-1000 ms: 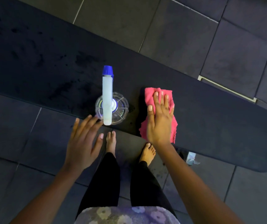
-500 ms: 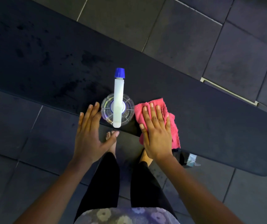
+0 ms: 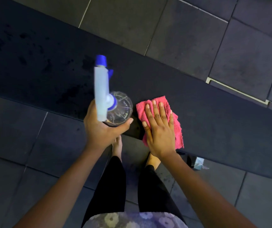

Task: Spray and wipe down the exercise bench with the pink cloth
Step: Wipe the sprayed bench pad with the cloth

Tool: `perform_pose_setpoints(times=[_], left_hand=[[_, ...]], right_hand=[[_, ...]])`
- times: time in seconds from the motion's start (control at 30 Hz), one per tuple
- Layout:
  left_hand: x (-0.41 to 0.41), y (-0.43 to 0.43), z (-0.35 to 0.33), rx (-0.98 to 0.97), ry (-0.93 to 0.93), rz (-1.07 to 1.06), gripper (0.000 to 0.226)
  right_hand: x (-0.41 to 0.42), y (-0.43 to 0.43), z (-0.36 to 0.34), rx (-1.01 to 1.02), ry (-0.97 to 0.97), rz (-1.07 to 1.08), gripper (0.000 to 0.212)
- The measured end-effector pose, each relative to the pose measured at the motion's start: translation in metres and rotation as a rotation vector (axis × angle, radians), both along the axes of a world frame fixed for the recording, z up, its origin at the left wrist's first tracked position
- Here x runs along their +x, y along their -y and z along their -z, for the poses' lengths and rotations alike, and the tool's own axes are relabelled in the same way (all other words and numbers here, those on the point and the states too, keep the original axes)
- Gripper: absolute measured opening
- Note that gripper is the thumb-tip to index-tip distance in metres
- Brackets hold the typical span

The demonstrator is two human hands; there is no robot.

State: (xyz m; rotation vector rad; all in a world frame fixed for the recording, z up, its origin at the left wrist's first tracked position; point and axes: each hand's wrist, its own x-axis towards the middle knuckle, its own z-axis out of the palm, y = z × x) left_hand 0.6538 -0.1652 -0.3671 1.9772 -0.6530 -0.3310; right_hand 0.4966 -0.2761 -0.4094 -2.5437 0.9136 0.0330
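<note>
Under my right hand [image 3: 160, 134] the pink cloth [image 3: 178, 129] is soft, nappy terry with a frayed edge. The spray bottle [image 3: 121, 111] in my left hand [image 3: 102, 130] is clear, glossy, ribbed plastic. Its spray head [image 3: 100, 89] is matt white plastic, and the nozzle cap [image 3: 101, 60] is blue plastic. The bench [image 3: 214, 112] beneath both hands is matt black padding, blotched with darker, wet-looking spots beyond my left hand. The floor tiles [image 3: 189, 38] past my fingertips look matt, finely grained and grey.

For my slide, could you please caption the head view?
Left hand grips spray bottle; right hand presses pink cloth on the bench.
</note>
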Motion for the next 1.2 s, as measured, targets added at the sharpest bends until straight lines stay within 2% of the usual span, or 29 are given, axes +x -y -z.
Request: perform_pose_setpoints(times=[0.17, 0.37, 0.5, 0.6, 0.83, 1.0, 1.07, 1.13, 1.2], left_hand=[[0.021, -0.003, -0.013, -0.021, 0.02, -0.03, 0.077], [0.042, -0.003, -0.022, 0.011, 0.056, -0.073, 0.065], [0.049, -0.006, -0.024, -0.017, 0.047, -0.119, 0.064], [0.051, -0.009, -0.022, -0.022, 0.001, -0.11, 0.057], [0.054, -0.014, -0.015, -0.037, -0.042, -0.091, 0.054], [0.066, -0.016, -0.02, -0.056, -0.036, -0.144, 0.053], [0.07, -0.016, -0.022, -0.072, -0.036, -0.147, 0.054], [0.073, -0.016, -0.023, -0.086, -0.02, -0.142, 0.054], [0.075, -0.016, -0.022, -0.085, -0.006, -0.141, 0.051]], right_hand=[[0.013, 0.001, 0.002, -0.036, 0.012, 0.019, 0.054], [0.059, 0.004, 0.001, 0.022, 0.062, 0.036, 0.056], [0.05, -0.029, 0.0, 0.035, 0.036, -0.162, 0.057], [0.027, -0.038, 0.004, -0.015, 0.012, -0.259, 0.068], [0.077, -0.034, 0.004, -0.041, -0.045, -0.107, 0.057], [0.057, -0.046, 0.002, -0.036, 0.009, -0.461, 0.06], [0.051, -0.041, 0.004, -0.06, 0.014, -0.516, 0.067], [0.061, -0.034, 0.007, -0.086, 0.0, -0.379, 0.075], [0.08, -0.036, 0.004, -0.047, 0.014, -0.141, 0.066]])
